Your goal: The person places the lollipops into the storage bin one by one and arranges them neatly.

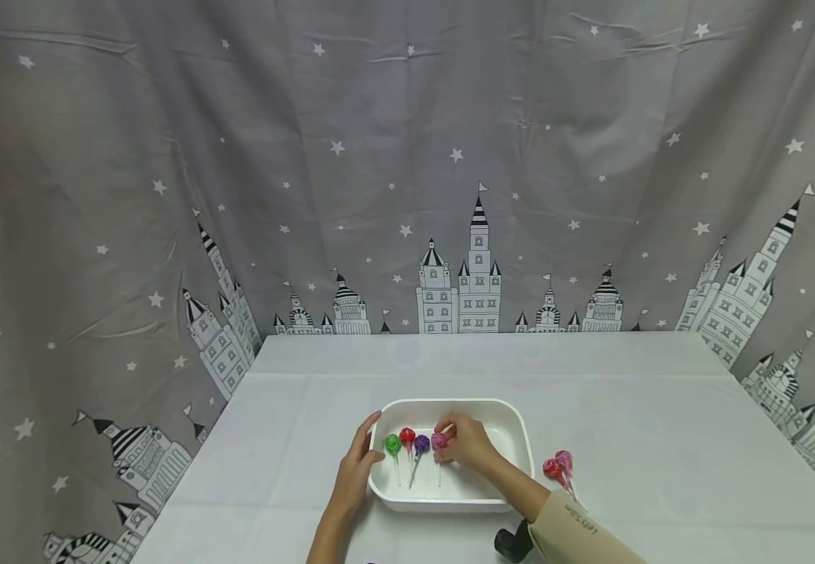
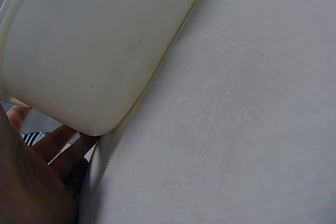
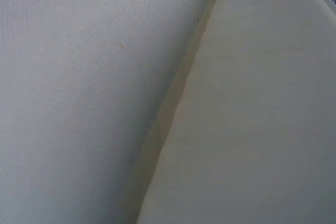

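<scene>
A white tray (image 1: 506, 427) lies on the table. My left hand (image 1: 354, 474) grips its left end, thumb over the rim and fingers along the outer wall. The left wrist view shows those fingers against the tray's side (image 2: 79, 51). Inside the tray, my right hand (image 1: 469, 445) pinches a pink lollipop (image 1: 439, 440) by its head, the stick pointing toward me. Left of it lie a purple lollipop (image 1: 421, 444), a red lollipop (image 1: 407, 435) and a green lollipop (image 1: 392, 445), side by side. In the right wrist view, the tray's outer wall (image 3: 252, 103) hides the right hand.
Right of the tray, a red lollipop (image 1: 552, 468) and a pink lollipop (image 1: 564, 459) lie together on the white cloth (image 1: 633, 407). A black object (image 1: 513, 544) is at the right sleeve's cuff. Behind the table hangs a grey curtain (image 1: 379, 102) with castles and stars.
</scene>
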Demonstrator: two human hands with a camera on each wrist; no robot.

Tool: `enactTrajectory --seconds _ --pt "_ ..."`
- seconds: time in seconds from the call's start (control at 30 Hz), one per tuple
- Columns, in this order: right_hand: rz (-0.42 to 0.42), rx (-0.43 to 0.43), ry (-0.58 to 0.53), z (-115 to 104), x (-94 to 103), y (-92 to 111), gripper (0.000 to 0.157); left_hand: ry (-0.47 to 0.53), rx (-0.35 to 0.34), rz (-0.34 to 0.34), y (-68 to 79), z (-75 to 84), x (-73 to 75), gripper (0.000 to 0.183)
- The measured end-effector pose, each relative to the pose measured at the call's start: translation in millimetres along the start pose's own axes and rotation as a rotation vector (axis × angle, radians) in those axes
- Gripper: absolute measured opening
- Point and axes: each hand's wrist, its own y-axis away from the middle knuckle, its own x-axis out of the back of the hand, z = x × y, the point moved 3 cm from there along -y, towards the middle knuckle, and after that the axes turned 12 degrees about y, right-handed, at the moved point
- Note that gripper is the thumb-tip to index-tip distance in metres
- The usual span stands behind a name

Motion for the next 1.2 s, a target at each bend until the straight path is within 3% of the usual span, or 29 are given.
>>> enactTrajectory --seconds 0.27,0.83,1.07,1.2 --pt "-0.012 0.012 -0.03 1.6 0.3 1.8 0.038 0.019 -0.011 0.003 -1.1 -5.7 0.2 0.063" --pt "-0.06 -0.115 -0.13 5.7 2.1 6.2 0.039 0.006 -0.02 0.012 -1.6 -4.9 -0.5 0.063" --pt "-0.089 -0.111 -0.044 4.6 15.4 17.8 0.045 0.006 -0.024 0.009 -0.8 -4.5 -0.9 0.063" --pt "-0.116 -0.096 -0.119 7.5 28.6 26.0 0.047 0.006 -0.038 0.006 -1.1 -4.6 0.0 0.063"
